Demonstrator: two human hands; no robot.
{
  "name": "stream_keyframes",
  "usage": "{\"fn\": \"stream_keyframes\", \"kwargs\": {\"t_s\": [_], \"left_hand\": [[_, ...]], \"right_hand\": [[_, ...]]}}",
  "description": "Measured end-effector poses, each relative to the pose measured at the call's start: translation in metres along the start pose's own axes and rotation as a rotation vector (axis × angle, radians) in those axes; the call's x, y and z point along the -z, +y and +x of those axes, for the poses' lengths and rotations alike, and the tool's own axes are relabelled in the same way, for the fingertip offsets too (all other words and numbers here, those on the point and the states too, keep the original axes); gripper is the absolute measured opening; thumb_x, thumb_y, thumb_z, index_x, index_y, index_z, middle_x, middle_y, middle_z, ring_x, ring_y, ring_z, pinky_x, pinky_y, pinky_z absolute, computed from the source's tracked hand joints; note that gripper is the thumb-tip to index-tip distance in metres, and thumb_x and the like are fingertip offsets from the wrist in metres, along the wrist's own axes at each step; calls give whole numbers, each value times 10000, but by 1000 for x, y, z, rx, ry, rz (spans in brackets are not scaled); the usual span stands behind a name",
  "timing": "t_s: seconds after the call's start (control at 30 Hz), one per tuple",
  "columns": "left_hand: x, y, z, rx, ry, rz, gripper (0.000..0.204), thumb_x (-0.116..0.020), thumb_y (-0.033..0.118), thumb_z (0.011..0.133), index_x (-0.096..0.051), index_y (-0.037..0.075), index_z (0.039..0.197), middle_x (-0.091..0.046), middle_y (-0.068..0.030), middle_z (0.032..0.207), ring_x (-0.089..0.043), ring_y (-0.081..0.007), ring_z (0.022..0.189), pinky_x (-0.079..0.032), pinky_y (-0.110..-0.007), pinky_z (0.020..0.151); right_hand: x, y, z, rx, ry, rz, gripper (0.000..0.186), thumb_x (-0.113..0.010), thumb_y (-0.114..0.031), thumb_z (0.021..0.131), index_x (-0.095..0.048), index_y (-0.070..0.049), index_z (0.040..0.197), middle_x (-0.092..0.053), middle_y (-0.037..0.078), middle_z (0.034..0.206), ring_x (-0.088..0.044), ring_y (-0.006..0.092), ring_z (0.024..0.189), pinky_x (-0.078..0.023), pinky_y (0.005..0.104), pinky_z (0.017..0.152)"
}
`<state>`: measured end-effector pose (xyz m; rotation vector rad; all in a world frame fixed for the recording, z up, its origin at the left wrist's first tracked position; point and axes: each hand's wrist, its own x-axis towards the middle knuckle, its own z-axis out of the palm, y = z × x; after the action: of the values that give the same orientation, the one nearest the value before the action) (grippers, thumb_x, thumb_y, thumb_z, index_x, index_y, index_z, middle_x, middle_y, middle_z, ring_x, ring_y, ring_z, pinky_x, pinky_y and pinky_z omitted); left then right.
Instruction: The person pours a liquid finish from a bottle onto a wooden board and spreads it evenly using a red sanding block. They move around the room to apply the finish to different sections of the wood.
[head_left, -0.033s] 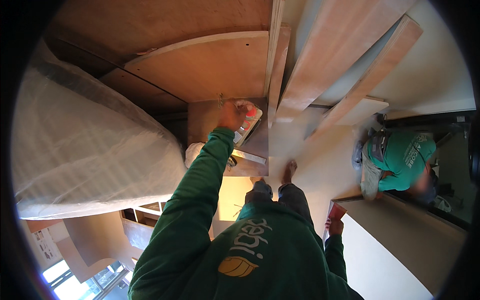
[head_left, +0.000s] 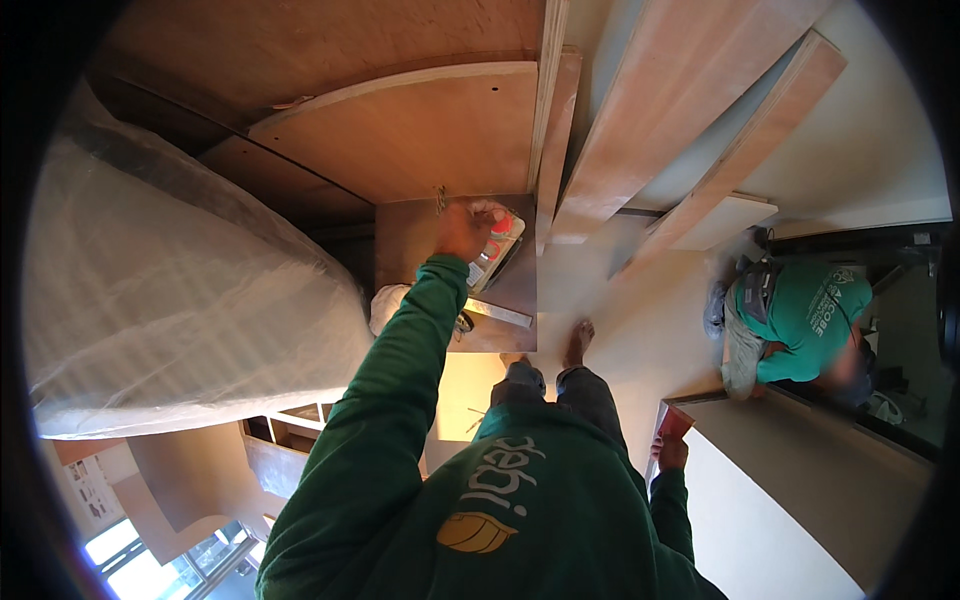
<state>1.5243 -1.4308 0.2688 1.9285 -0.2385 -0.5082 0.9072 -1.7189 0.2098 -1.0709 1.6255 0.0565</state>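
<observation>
My left hand [head_left: 463, 230] reaches forward over a brown board surface. Its fingers are curled at the upper end of a small pale container [head_left: 494, 258] with red round parts; what exactly they grip is hidden. Beside the container on the same surface lie a pale flat strip [head_left: 500, 313] and a small dark ring-shaped item [head_left: 463, 324]. At my right side, low down, my right hand [head_left: 671, 454] is closed round a flat red piece [head_left: 676, 421], held next to the edge of a white panel [head_left: 760, 500].
A large plastic-wrapped bulk [head_left: 190, 270] fills the left. Long wooden boards [head_left: 680, 110] lean at the upper right, beside a curved plywood panel [head_left: 420, 130]. A co-worker in a green shirt [head_left: 805, 315] crouches at the right. My bare foot [head_left: 579, 343] stands on the floor.
</observation>
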Motion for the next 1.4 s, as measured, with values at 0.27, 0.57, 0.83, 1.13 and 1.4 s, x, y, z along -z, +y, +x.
{"fn": "stream_keyframes", "kwargs": {"t_s": [0.27, 0.57, 0.83, 1.13, 1.4], "left_hand": [[11, -24, 13, 203, 34, -165, 290, -819, 211, 892, -796, -45, 1027, -802, -145, 939, -745, -183, 851, -590, -358, 823], [11, -11, 12, 299, 33, -159, 250, -832, 187, 888, -782, -42, 973, -767, -111, 868, -707, -146, 733, -592, -299, 650], [24, -33, 16, 455, 24, -380, 207, -811, 205, 900, -793, 18, 988, -742, -58, 838, -653, -115, 662, -516, -273, 574], [5, -32, -1, 238, 139, -198, 194, -800, 194, 922, -769, 7, 962, -739, -65, 818, -665, -127, 628, -525, -297, 534], [-13, -21, -23, 29, 180, -14, 209, -775, 195, 945, -714, -5, 947, -722, -103, 782, -682, -168, 672, -555, -350, 636]], "right_hand": [[2, 1, 2, -57, -9, 30, 156, -622, -174, 996, -644, -20, 981, -545, 1, 693, -521, 107, 531, -376, 238, 461], [-4, -3, -6, -31, 67, -60, 234, -667, -254, 1024, -647, -24, 984, -537, -3, 684, -513, 100, 526, -372, 235, 456], [-3, 1, -3, -65, 15, 6, 268, -668, -292, 1033, -652, -32, 970, -552, -4, 685, -536, 101, 540, -379, 236, 459], [-10, 29, -6, -25, 26, -4, 226, -643, -251, 1046, -636, -41, 960, -501, -28, 685, -467, 86, 527, -346, 245, 472], [-4, 40, -6, -41, 5, 104, 182, -648, -199, 1037, -651, -21, 997, -557, -8, 701, -516, 93, 537, -375, 230, 462]]}}
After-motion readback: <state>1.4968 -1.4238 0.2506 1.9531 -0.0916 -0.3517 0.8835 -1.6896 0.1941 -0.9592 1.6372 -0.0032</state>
